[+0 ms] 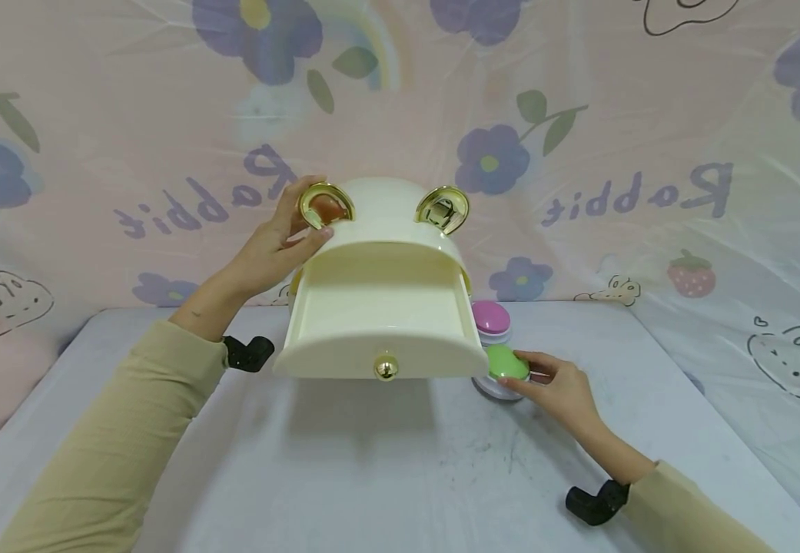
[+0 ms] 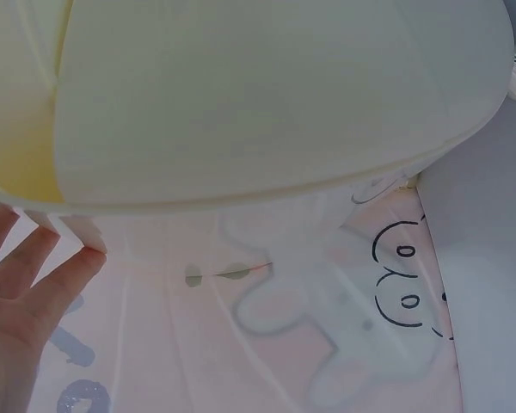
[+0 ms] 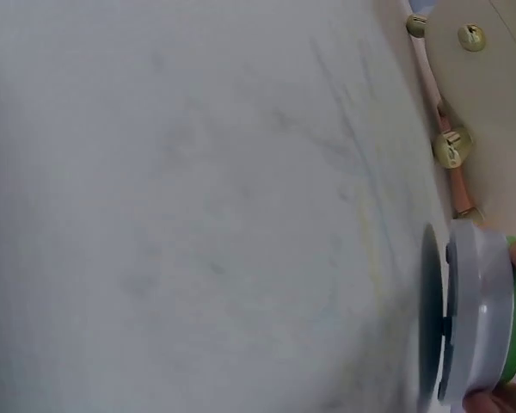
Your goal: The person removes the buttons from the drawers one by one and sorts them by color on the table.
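A cream storage box (image 1: 386, 203) with two gold-rimmed ears stands on the table, and its top drawer (image 1: 382, 303) is pulled out toward me. My left hand (image 1: 268, 250) holds the box at its left ear, thumb in front. Part of that hand (image 2: 21, 301) shows beside the box in the left wrist view. A round push button with a green top (image 1: 508, 361) and white base is beside the drawer's right corner. My right hand (image 1: 559, 388) grips its sides between thumb and fingers. The button's base (image 3: 477, 310) is just above the table, over its shadow.
Behind the green button is a similar button with a pink top (image 1: 491, 316), close to the box's right side. A gold knob (image 1: 386, 367) sticks out from the drawer front. A printed cloth (image 1: 386, 130) hangs behind the white table (image 1: 344, 476).
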`<state>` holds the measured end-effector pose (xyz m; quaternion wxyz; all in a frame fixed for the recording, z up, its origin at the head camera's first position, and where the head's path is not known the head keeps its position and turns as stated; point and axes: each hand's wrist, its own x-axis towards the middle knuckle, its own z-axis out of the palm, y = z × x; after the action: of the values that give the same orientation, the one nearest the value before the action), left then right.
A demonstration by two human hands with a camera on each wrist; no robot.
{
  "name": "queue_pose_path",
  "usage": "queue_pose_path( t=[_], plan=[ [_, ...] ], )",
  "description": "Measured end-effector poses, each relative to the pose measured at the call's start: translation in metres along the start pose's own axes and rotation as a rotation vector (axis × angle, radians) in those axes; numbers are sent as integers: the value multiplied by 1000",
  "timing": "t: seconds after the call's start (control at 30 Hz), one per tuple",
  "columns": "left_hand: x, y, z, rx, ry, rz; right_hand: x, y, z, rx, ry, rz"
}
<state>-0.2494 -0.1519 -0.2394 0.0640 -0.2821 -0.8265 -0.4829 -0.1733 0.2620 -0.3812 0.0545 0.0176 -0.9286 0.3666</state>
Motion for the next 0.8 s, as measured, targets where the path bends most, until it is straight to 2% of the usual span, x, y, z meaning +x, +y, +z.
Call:
queue_pose_path(
  t=[0.33,0.63,0.8],
  plan=[
    [0,2,-1,6,4,-5,-6,-2,8,-10,39,-22],
    [0,0,0,-1,2,7,-8,-3,11,-26,29,-24],
    [0,-1,-1,-4,-1,14,-10,-7,11,8,66,-40]
  ],
)
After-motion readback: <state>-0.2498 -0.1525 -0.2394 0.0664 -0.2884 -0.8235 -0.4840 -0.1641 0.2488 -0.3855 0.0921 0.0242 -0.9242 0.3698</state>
